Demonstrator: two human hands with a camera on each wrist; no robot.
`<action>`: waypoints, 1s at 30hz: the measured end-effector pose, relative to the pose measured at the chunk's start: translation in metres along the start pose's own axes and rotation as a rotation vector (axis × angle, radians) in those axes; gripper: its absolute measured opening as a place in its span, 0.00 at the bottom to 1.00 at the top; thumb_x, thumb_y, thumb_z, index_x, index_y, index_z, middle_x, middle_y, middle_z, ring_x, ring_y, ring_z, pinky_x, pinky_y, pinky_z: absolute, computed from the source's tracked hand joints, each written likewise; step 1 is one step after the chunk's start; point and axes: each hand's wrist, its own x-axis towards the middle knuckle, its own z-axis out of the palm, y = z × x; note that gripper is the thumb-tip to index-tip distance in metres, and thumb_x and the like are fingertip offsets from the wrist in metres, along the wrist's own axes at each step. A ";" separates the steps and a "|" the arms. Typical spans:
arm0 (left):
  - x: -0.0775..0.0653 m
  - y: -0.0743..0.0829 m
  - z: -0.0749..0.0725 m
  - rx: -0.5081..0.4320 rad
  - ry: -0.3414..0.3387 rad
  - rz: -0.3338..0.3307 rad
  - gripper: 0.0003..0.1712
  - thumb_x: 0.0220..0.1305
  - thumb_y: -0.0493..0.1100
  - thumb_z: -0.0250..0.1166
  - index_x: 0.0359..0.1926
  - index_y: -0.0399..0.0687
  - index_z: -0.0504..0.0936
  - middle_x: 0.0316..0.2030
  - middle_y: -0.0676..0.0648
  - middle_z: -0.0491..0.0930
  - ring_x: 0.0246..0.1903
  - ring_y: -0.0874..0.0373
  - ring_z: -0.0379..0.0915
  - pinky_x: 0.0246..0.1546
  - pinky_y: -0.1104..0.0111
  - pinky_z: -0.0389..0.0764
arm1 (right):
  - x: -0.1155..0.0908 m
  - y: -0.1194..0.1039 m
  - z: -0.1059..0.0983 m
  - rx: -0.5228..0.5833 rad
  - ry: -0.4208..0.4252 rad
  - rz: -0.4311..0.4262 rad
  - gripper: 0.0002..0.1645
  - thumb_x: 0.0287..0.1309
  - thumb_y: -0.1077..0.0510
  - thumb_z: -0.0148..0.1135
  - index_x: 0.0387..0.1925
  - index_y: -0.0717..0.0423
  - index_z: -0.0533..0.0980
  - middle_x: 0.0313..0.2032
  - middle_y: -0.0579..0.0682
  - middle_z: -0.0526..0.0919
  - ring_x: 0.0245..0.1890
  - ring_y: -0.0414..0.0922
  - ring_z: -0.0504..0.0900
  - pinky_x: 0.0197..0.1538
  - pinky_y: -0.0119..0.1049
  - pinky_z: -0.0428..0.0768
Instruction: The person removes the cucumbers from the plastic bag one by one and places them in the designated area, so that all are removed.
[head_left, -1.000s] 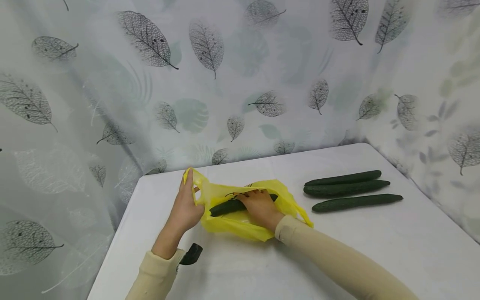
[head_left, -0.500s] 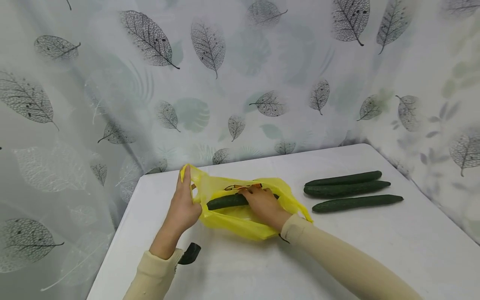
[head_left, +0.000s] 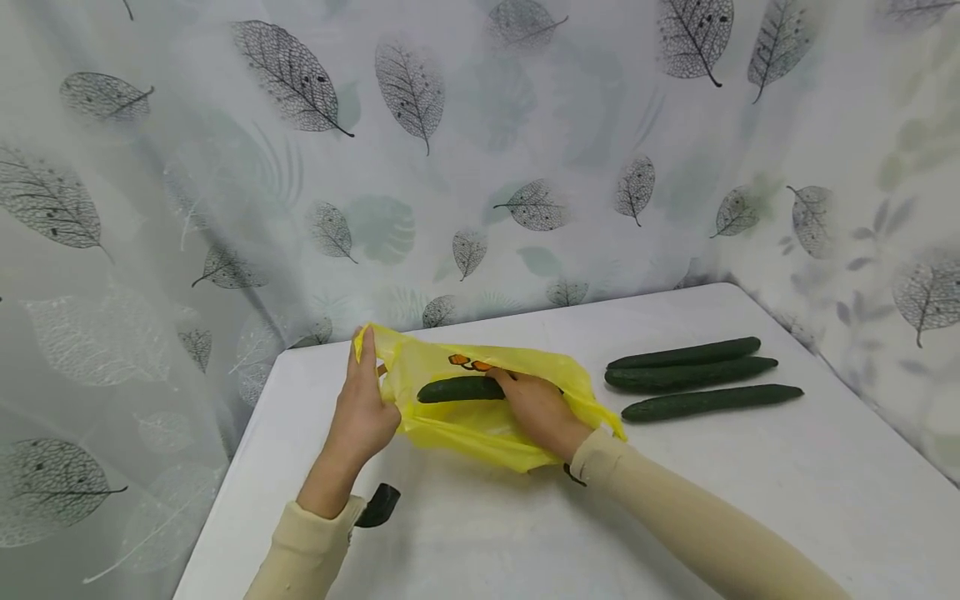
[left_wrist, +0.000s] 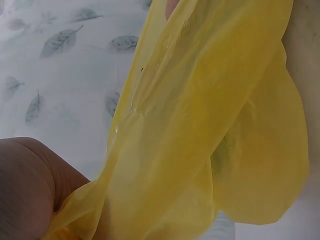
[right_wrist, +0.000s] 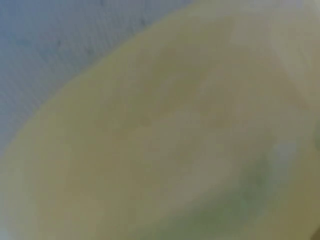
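A thin yellow plastic bag [head_left: 459,429] lies sideways on the table with its mouth spread toward me. My left hand [head_left: 363,421] grips the bag's left edge and pulls it up; in the left wrist view the yellow film [left_wrist: 165,150] stretches up from that hand. Inside the mouth, my right hand [head_left: 543,412] holds a dark green cucumber [head_left: 459,389], thumb toward me, with the left half of the cucumber showing. The right wrist view is blurred, with the bag's film [right_wrist: 150,105] filling most of it and a green shape showing through.
Several things stand about: three cucumbers [head_left: 712,402] lie side by side at the right of the white table [head_left: 465,542]. A black wrist strap piece [head_left: 378,506] juts from the left cuff. Leaf-patterned curtains [head_left: 480,150] enclose the table's back and sides.
The cucumber in my right hand has risen and levelled out. My left hand has moved slightly left and up, drawing the bag's edge with it, and more of the bag's orange print has shown.
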 end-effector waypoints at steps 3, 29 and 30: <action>0.000 0.001 0.000 0.018 0.005 -0.008 0.63 0.44 0.18 0.50 0.81 0.46 0.35 0.80 0.46 0.32 0.62 0.38 0.70 0.31 0.58 0.74 | -0.002 -0.002 -0.002 0.040 -0.006 -0.003 0.28 0.69 0.69 0.55 0.68 0.55 0.70 0.37 0.55 0.85 0.32 0.51 0.86 0.39 0.45 0.83; 0.002 -0.007 -0.001 -0.042 -0.040 -0.017 0.64 0.44 0.19 0.51 0.81 0.47 0.33 0.80 0.47 0.26 0.59 0.37 0.64 0.35 0.57 0.72 | -0.025 -0.032 -0.028 0.307 0.114 -0.024 0.31 0.66 0.62 0.64 0.69 0.51 0.70 0.62 0.50 0.78 0.59 0.49 0.79 0.60 0.45 0.76; 0.002 -0.007 -0.001 -0.043 -0.039 -0.016 0.64 0.44 0.19 0.51 0.81 0.47 0.33 0.80 0.47 0.26 0.60 0.37 0.63 0.36 0.57 0.72 | -0.025 -0.032 -0.029 0.326 0.118 -0.023 0.30 0.67 0.62 0.63 0.69 0.51 0.70 0.62 0.50 0.78 0.60 0.49 0.78 0.60 0.45 0.75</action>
